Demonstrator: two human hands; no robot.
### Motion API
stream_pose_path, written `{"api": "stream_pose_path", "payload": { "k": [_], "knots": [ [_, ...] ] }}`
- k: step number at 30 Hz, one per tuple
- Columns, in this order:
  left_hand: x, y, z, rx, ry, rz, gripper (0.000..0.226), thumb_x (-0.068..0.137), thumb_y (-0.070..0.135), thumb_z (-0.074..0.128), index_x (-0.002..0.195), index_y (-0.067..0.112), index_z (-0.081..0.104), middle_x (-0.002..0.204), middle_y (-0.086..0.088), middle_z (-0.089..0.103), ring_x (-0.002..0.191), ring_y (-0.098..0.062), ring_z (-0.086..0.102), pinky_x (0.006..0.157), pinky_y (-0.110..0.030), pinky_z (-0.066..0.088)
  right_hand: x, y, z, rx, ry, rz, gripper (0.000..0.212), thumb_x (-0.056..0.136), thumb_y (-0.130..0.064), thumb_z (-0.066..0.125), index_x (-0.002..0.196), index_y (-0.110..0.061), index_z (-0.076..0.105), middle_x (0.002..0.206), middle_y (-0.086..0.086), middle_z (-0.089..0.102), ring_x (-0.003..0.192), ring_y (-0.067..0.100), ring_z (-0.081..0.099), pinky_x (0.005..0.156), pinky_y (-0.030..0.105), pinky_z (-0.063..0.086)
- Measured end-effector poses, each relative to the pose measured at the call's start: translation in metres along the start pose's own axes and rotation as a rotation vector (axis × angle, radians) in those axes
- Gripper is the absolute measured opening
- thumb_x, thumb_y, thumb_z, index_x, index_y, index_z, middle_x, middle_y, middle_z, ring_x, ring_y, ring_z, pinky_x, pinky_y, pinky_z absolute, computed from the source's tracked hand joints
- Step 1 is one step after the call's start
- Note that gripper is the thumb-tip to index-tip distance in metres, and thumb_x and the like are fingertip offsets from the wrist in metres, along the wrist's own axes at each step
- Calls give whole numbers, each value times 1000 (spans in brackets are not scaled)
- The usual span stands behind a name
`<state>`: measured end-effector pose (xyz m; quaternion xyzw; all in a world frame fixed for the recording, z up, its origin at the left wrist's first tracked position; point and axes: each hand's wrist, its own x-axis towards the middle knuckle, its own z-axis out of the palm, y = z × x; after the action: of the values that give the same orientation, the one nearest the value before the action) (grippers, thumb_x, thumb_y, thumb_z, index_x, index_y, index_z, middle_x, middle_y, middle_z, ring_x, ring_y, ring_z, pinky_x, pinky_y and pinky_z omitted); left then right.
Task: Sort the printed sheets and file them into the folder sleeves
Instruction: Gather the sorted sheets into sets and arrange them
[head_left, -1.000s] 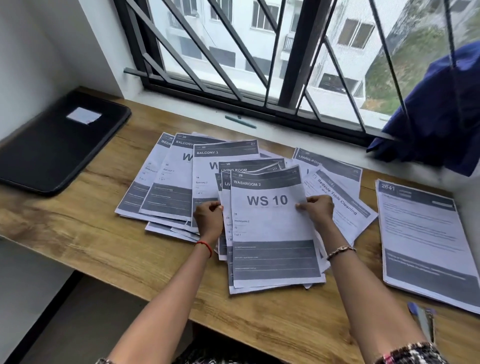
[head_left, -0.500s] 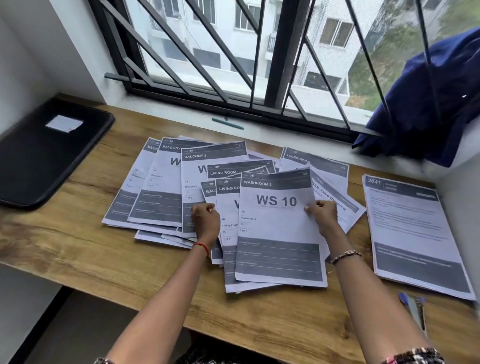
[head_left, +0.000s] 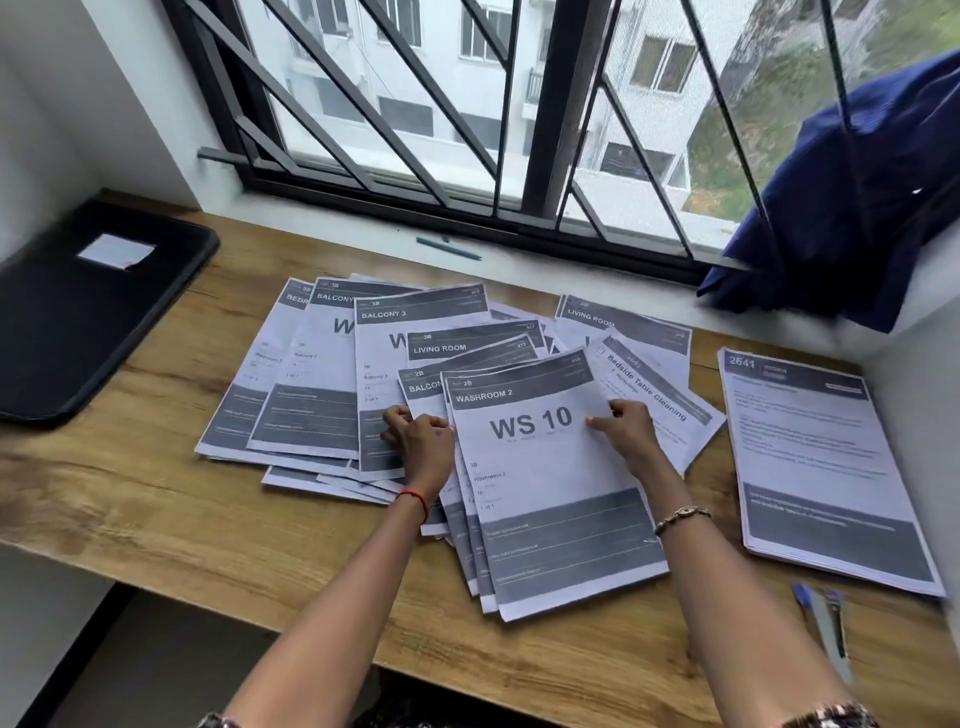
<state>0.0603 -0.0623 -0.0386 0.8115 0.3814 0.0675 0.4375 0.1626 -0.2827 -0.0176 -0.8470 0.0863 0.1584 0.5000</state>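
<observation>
My left hand (head_left: 423, 441) and right hand (head_left: 626, 434) each hold a pinching grip on a side edge of the WS 10 sheet (head_left: 540, 467), which tops the near-centre pile on the desk (head_left: 156, 499). The black folder (head_left: 88, 312) lies far left.

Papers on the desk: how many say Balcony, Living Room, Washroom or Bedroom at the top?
Balcony sheets: 3
Living Room sheets: 2
Washroom sheet: 1
Bedroom sheet: 1
Total: 7 readable tops; more sheets lie hidden underneath.
</observation>
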Motion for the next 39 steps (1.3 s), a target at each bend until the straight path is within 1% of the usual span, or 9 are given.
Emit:
{"api": "stream_pose_path", "payload": {
  "k": [7, 12, 15, 20, 26, 29, 32, 35, 39],
  "knots": [
    [-2, 1, -2, -81, 19, 51, 11, 86, 5, 61, 94, 0, 66, 124, -18, 36, 116, -33, 36, 100, -29, 29, 3, -2, 3, -69, 6, -46, 18, 83, 3, 59, 99, 1, 66, 94, 12, 64, 85, 25, 59, 75, 32, 47],
    [-3, 3, -8, -191, 46, 142, 25, 83, -10, 58, 106, -4, 61, 118, -22, 50, 109, -31, 52, 85, -14, 33, 4, -4, 5, -114, -15, -75, 17, 83, 1, 58, 97, 1, 67, 92, 13, 65, 85, 26, 60, 72, 31, 46],
    [-3, 3, -9, -259, 9, 159, 40, 86, -10, 51, 124, 2, 52, 119, -20, 59, 111, -33, 56, 87, -25, 43, 3, -7, 7, -101, -21, -70, 19, 86, 1, 55, 102, 1, 65, 94, 12, 63, 84, 24, 59, 71, 28, 44],
    [-6, 8, -13, -336, -135, 131, 68, 91, -16, 30, 149, 17, 16, 148, -19, 32, 136, -29, 35, 101, -27, 38, 1, -13, 10, -45, 26, -90, 26, 89, 3, 48, 111, 2, 60, 106, 17, 62, 92, 27, 58, 74, 29, 44],
    [-3, 11, -17, -475, -292, 37, 59, 100, 16, 42, 150, 14, 11, 154, -10, 23, 141, -25, 24, 112, -33, 26, 2, -19, 20, -91, 53, -108, 28, 88, 3, 46, 113, 3, 59, 114, 20, 62, 100, 30, 58, 77, 30, 43],
    [-1, 9, -18, -448, -342, 92, 75, 92, 0, 53, 150, 17, 10, 152, -4, 28, 139, -20, 30, 114, -37, 27, 1, -24, 28, -110, 48, -98, 29, 89, 2, 45, 114, 2, 59, 116, 19, 62, 104, 32, 58, 80, 32, 45],
    [0, 9, -21, -460, -349, 93, 74, 91, -10, 46, 150, 17, 11, 152, -5, 28, 139, -20, 31, 114, -37, 27, 3, -25, 34, -125, 54, -84, 32, 87, 2, 46, 116, 2, 59, 117, 17, 62, 105, 32, 58, 83, 33, 46],
    [2, 11, -25, -445, -333, 85, 70, 92, -11, 41, 150, 17, 11, 153, -2, 24, 141, -18, 22, 108, -21, 22, 2, -25, 36, -134, 64, -60, 29, 87, 1, 47, 111, 2, 62, 108, 15, 63, 98, 29, 59, 76, 28, 44],
    [9, 8, -28, -458, -330, 75, 68, 94, -11, 36, 150, 18, 11, 156, -3, 16, 143, -17, 15, 105, -19, 20, -1, -23, 38, -133, 50, -38, 16, 85, 0, 49, 87, 6, 63, 84, 15, 60, 80, 27, 56, 66, 25, 36]
  ]
}}
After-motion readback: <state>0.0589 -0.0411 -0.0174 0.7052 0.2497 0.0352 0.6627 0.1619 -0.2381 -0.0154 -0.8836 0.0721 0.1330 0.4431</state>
